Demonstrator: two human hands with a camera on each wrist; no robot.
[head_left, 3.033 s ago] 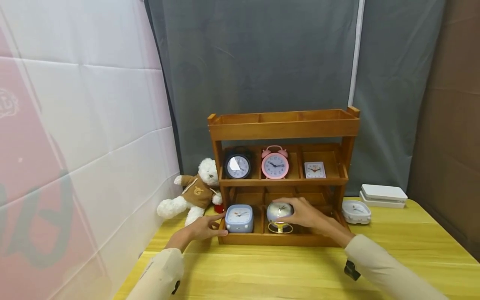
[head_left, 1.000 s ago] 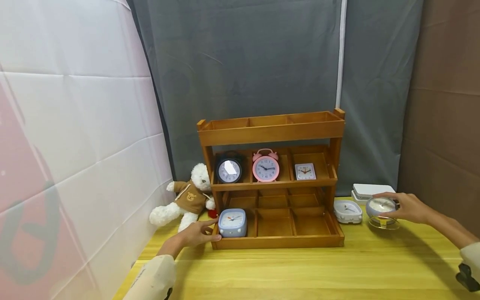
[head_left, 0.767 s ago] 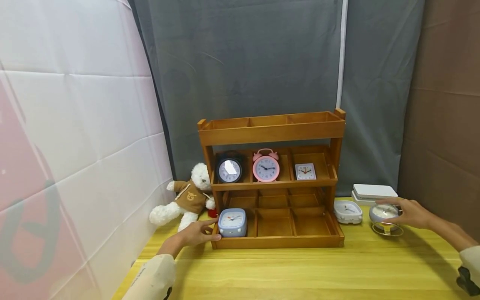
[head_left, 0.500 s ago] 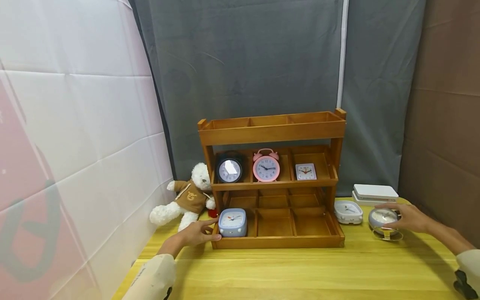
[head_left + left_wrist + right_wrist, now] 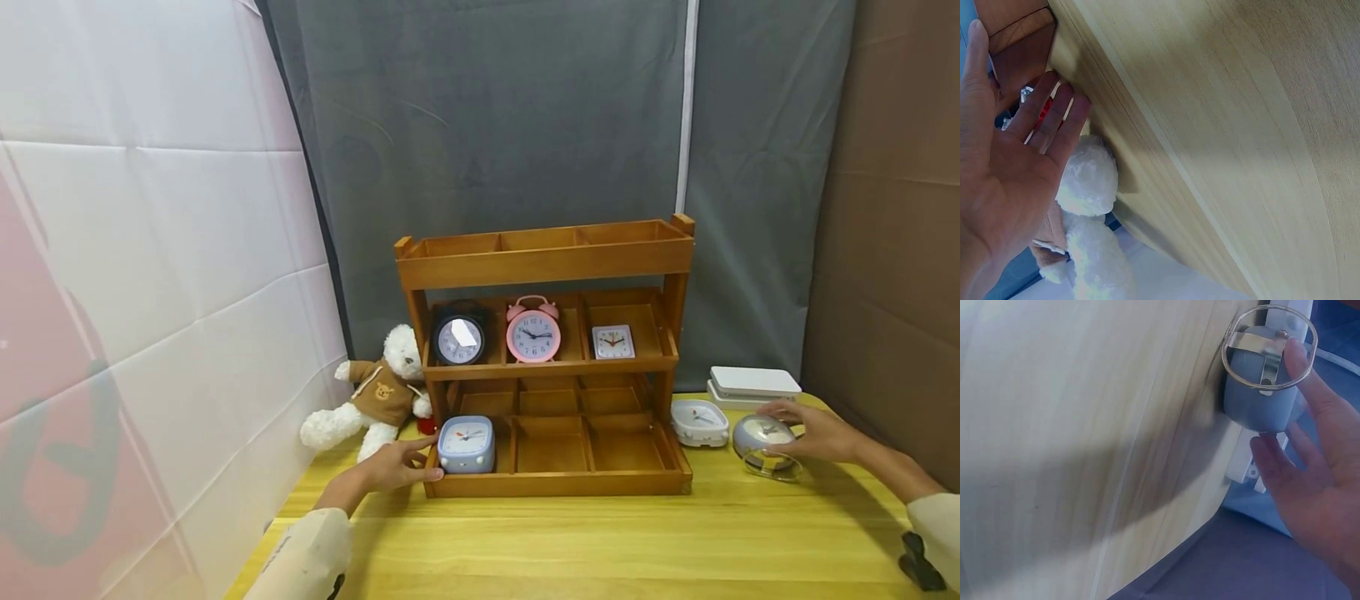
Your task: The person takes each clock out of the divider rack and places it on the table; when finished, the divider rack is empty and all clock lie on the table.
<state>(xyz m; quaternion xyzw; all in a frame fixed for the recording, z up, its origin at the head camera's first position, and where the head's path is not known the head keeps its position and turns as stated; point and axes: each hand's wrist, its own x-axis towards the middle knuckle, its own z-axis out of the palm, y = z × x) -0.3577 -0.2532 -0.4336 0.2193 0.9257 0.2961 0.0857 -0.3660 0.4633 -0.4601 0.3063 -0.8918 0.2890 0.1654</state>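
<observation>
My right hand (image 5: 828, 435) holds a round grey-blue table clock (image 5: 757, 432) on the table right of the shelf. In the right wrist view the thumb lies against the clock's body (image 5: 1254, 403) beside its metal ring base (image 5: 1270, 389), other fingers at its far side. My left hand (image 5: 390, 467) rests against the lower left corner of the wooden shelf (image 5: 555, 486), its fingers mostly straight. Beside that hand, a light blue square clock (image 5: 466, 446) sits in the bottom left compartment. The left wrist view shows the left palm (image 5: 1016, 181) with extended fingers.
The middle tier carries a black clock (image 5: 459, 340), a pink twin-bell clock (image 5: 533, 335) and a small white square clock (image 5: 613, 342). A white clock (image 5: 699, 423) and white boxes (image 5: 753, 383) stand right of the shelf. A teddy bear (image 5: 382, 392) leans at its left.
My right hand has carried the round clock from the bottom middle compartment to the table at right, then shifted it slightly. The left hand stays at the shelf corner.
</observation>
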